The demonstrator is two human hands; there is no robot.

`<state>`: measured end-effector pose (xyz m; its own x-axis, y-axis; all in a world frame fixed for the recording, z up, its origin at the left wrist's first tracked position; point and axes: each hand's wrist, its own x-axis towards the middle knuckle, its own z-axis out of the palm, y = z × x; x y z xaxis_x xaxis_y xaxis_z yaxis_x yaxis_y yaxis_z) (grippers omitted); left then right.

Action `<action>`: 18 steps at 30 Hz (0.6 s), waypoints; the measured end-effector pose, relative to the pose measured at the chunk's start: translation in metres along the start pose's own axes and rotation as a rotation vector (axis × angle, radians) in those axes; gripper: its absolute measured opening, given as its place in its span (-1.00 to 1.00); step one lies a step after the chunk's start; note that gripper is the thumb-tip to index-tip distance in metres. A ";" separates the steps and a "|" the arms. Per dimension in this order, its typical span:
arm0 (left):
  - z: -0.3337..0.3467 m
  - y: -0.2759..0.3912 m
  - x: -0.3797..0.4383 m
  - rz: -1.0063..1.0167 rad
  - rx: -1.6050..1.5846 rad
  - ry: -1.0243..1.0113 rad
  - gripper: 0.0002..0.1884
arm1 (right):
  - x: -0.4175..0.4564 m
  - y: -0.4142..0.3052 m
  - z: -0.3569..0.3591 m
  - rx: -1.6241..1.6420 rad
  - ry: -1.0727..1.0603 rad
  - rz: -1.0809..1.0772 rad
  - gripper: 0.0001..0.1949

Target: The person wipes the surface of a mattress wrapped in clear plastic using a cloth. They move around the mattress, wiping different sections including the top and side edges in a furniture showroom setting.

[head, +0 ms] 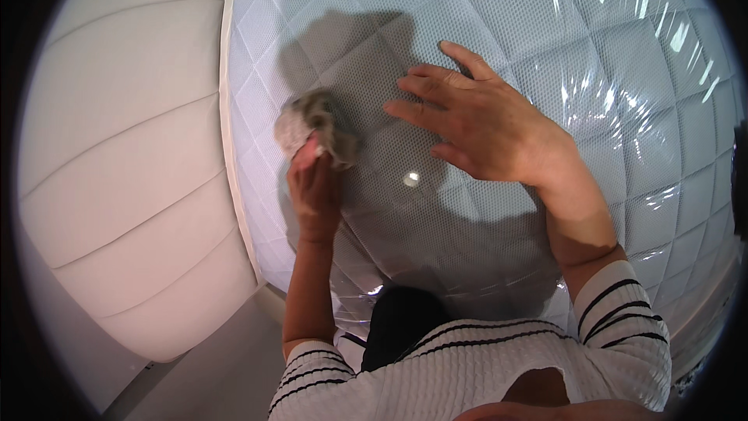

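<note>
A quilted mattress [485, 17] with a mesh-like surface lies before me, under clear plastic film that shines at the right. My left hand [315, 187] grips a crumpled beige cloth [304, 120] over the mattress's left part; both are slightly blurred. My right hand [467, 117] is spread palm down at or just above the surface, fingers apart, holding nothing. Whether its fingertips touch the film cannot be told. A small round bright spot [412, 179] shows between my hands; it may be a reflection.
A padded cream headboard or panel [140, 123] with stitched seams runs along the left, against the mattress's pale edge piping [225, 70]. Grey floor [228, 362] shows at the lower left. A dark object [740, 181] stands at the far right rim.
</note>
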<state>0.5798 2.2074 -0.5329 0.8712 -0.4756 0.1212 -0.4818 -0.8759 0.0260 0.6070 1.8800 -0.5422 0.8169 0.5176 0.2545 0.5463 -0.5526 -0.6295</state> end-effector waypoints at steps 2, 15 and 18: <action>-0.014 -0.029 -0.010 -0.039 0.005 -0.042 -0.65 | 0.002 0.000 -0.001 -0.017 -0.032 0.004 -0.43; 0.047 0.169 0.206 -0.355 -1.377 0.019 -0.53 | 0.004 0.028 -0.043 0.066 0.776 0.267 -0.47; 0.063 0.241 0.260 -0.705 -2.246 -0.284 -0.50 | -0.018 0.029 -0.103 -0.025 1.089 0.447 -0.52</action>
<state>0.6967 1.8677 -0.5572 0.7766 -0.4267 -0.4634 0.6279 0.4644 0.6246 0.6270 1.7874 -0.4895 0.6573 -0.5497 0.5156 0.1650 -0.5626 -0.8101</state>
